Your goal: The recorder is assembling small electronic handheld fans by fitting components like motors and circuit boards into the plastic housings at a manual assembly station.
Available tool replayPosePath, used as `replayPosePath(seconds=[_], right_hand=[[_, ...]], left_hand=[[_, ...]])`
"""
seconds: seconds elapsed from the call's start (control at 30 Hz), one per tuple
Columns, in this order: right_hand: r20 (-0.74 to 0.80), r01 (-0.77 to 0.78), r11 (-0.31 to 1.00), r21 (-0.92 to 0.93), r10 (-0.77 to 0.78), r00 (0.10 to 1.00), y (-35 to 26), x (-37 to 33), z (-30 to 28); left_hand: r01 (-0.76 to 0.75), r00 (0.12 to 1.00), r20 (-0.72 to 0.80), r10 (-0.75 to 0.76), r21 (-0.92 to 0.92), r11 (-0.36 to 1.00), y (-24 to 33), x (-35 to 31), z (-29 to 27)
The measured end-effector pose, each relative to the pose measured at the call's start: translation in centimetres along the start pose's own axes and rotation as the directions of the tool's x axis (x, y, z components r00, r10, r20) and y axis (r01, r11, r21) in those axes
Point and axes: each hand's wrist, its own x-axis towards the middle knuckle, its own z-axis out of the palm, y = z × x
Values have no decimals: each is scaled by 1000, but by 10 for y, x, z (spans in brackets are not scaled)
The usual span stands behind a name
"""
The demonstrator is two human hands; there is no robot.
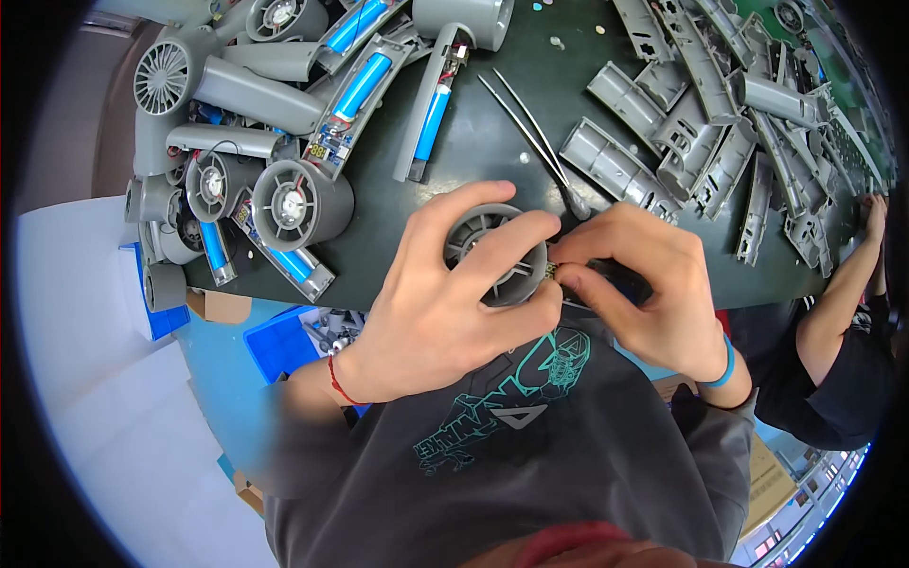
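Near the table's front edge, my left hand (440, 298) is wrapped over a grey round fan housing (519, 276) with a spoked grille, its fingers lying across the face and round the rim. My right hand (658, 275) meets the housing's right side, thumb and forefinger pinched together. Between those fingertips and the housing a small green part (551, 271) shows; whether the fingers grip it is hidden. Just beyond my hands lies a pair of metal tweezers (530, 128), tips apart. Farther off is a grey fan body (413, 142) with a blue cylindrical cell in its handle.
Several grey fan units (308, 204) with blue cells and circuit boards are piled at the left. Loose grey half shells (620, 166) cover the right side. A blue bin (276, 343) stands below the table's left edge. Another person's arm (838, 293) reaches in at far right.
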Motion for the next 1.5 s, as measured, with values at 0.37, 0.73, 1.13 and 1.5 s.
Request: replayPosePath(seconds=[0.37, 0.73, 1.13, 1.5], right_hand=[[139, -219, 971, 93, 205, 969, -3, 14, -8], [64, -105, 992, 63, 101, 993, -2, 11, -2], [49, 151, 615, -774, -179, 983, 30, 82, -52], [-372, -40, 895, -444, -143, 917, -7, -25, -143]], left_hand=[[189, 965, -124, -231, -285, 940, 8, 1, 14], [315, 938, -61, -341, -262, 912, 16, 8, 4], [339, 940, 2, -340, -109, 935, 18, 21, -4], [278, 960, 20, -279, -188, 942, 1, 19, -3]])
